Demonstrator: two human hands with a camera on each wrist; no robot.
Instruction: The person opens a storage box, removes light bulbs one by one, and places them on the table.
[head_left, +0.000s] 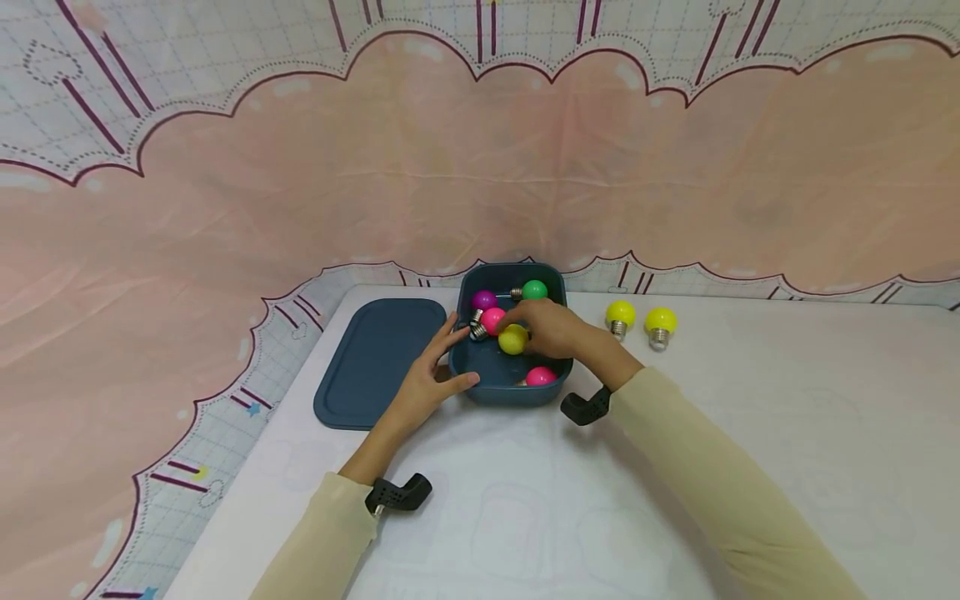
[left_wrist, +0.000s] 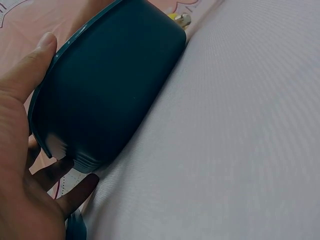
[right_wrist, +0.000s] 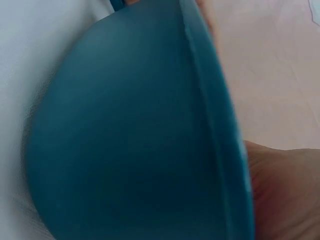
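Observation:
A dark blue plastic box (head_left: 510, 395) holds several light bulbs with round coloured globes. My left hand (head_left: 424, 385) rests against its left side and front corner, fingers spread and fairly straight. In the left wrist view the thumb (left_wrist: 35, 65) touches the rim. My right hand (head_left: 551, 329) reaches over the right rim into the box and pinches a yellow light bulb (head_left: 513, 339), whose base is hidden. Near that bulb lie a pink bulb (head_left: 492, 321), a purple bulb (head_left: 483, 300) and a green bulb (head_left: 534, 290). Another pink bulb (head_left: 541, 377) lies at the front.
Left of the box, a matching flat blue lid (head_left: 380, 358) lies on the white table (head_left: 480, 500). Two yellow bulbs (head_left: 620, 315) stand on their bases to the right. A patterned peach curtain (head_left: 525, 167) hangs behind the table.

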